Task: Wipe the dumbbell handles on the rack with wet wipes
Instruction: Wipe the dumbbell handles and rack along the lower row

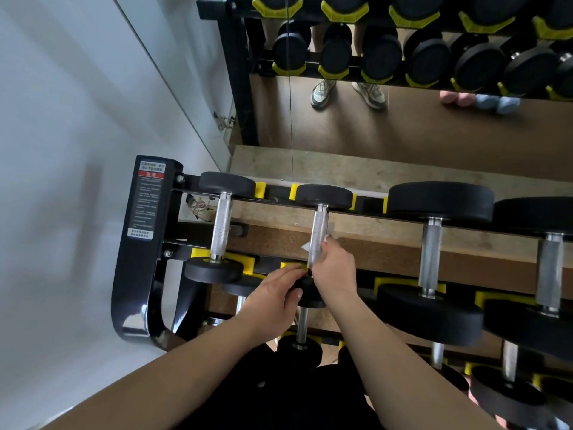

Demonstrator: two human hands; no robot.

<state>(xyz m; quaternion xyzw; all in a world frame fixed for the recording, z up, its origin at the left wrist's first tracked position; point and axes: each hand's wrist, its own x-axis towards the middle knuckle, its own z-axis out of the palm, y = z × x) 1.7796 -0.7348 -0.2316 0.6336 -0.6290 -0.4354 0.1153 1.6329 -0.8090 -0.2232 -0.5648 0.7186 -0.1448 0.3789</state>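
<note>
From the head camera, looking down on a black rack with yellow cradles, the top tier holds a row of dumbbells lying front to back. The task's dumbbell is second from the left end, its far head seated in a cradle at the back rail. Its knurled metal handle runs toward the camera.

The right hand grips the near part of this handle. Its fingers are curled round the bar with a white wet wipe pinched between them and the metal. Corners of the wipe stick out on both sides of the bar, just above the hand.

The left hand rests on the dumbbell's near head. Its fingers lie close together over the top of the black disc and the thumb is on the near face. It looks like a light hold, though the right wrist covers part of the disc.

To the left, the end dumbbell sits untouched beside the rack's upright, which carries a warning label. To the right lie larger dumbbells, with more on the lower tier under the forearms.

A mirror behind the rack reflects the rows of weights and a pair of light shoes on a brown floor. A pale wall fills the left side.
</note>
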